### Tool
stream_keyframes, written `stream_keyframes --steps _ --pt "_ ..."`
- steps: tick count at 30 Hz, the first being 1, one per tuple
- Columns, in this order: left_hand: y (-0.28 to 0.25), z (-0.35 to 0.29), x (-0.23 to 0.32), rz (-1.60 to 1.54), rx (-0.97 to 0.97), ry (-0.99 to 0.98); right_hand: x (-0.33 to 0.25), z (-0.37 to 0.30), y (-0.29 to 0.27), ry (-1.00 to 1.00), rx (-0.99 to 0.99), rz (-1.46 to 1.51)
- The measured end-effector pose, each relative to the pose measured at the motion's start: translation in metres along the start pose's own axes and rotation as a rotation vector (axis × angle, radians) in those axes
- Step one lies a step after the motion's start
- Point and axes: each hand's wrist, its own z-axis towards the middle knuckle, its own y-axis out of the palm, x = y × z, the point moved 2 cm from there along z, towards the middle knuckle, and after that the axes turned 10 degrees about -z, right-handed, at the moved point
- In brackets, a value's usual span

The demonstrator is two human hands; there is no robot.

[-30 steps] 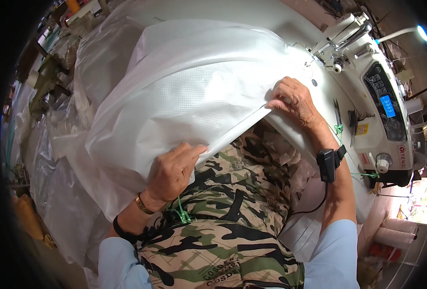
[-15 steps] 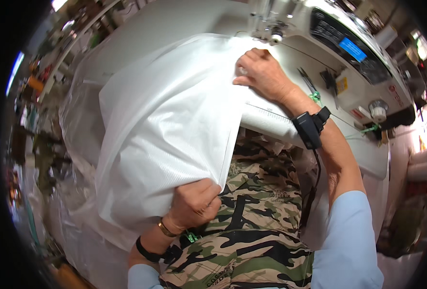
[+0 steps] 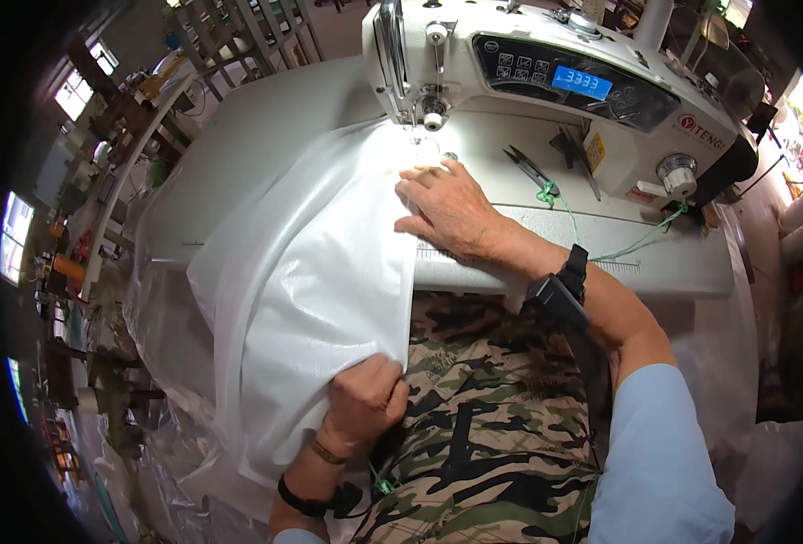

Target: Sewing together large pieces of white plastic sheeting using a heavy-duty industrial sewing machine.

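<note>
A large sheet of white woven plastic fabric (image 3: 320, 299) hangs from the sewing machine's table down over its front edge on the left. My left hand (image 3: 365, 399) is closed around the lower part of its folded right edge, near my lap. Higher up, my right hand (image 3: 456, 208) lies palm down with fingers spread on the same edge, just in front of the needle area. The white sewing machine (image 3: 546, 72) has its lamp lit over the fabric. Its needle and presser foot are partly lost in glare.
Black thread snips (image 3: 530, 170) tied with green cord lie on the machine bed, right of my right hand. A printed ruler scale (image 3: 619, 267) runs along the table's front edge. Crumpled clear plastic (image 3: 175, 435) hangs at the left. A grey metal rack (image 3: 247, 41) stands behind.
My view has tilted up, showing more of the machine. The fingers of my right hand have spread from a bent grip to lie flatter on the fabric. My left hand keeps its hold.
</note>
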Motion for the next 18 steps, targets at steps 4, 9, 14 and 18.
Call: stream_keyframes --steps 4,9,14,18 --pt "-0.006 0.029 -0.009 0.032 -0.001 0.026 0.000 -0.001 0.001 -0.023 -0.006 0.021" --pt "-0.009 0.068 -0.021 0.189 -0.041 0.027 0.000 0.000 0.002 -0.047 -0.008 0.060" --pt "-0.011 0.107 -0.031 0.290 -0.045 0.019 0.001 0.002 0.004 -0.069 0.034 0.077" --pt "-0.005 0.144 -0.041 0.297 -0.015 -0.001 0.006 0.000 0.007 -0.079 0.102 0.102"
